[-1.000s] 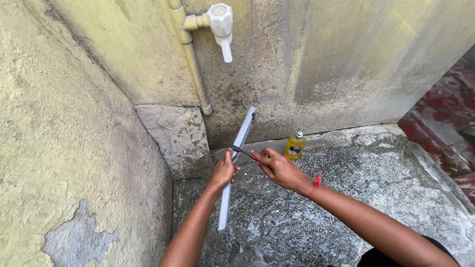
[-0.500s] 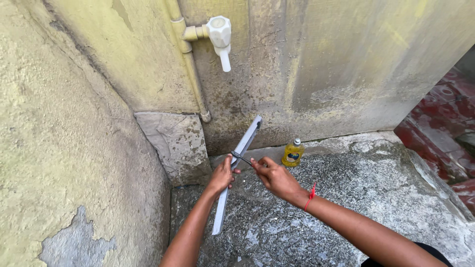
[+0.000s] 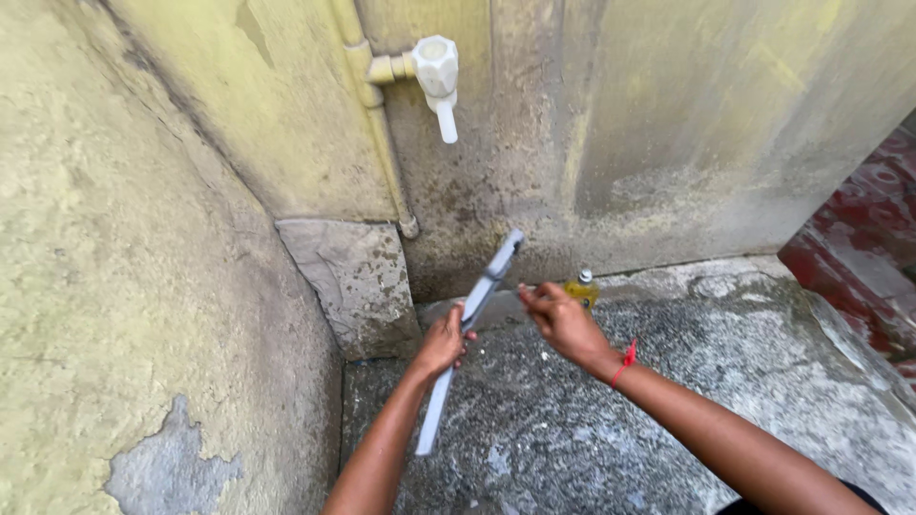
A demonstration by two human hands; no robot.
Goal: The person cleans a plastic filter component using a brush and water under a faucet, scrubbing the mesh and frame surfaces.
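Grey strip gripped by left hand; yellow bottle behind right hand.

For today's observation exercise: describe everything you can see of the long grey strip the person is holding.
The long grey strip is a narrow, flat, pale grey bar, plastic or metal by its look, with a darker fitting at its upper end. It slants from lower left to upper right above the wet concrete floor, its top pointing at the stained wall. The left hand grips it near the middle; the right hand is close beside it, contact unclear.
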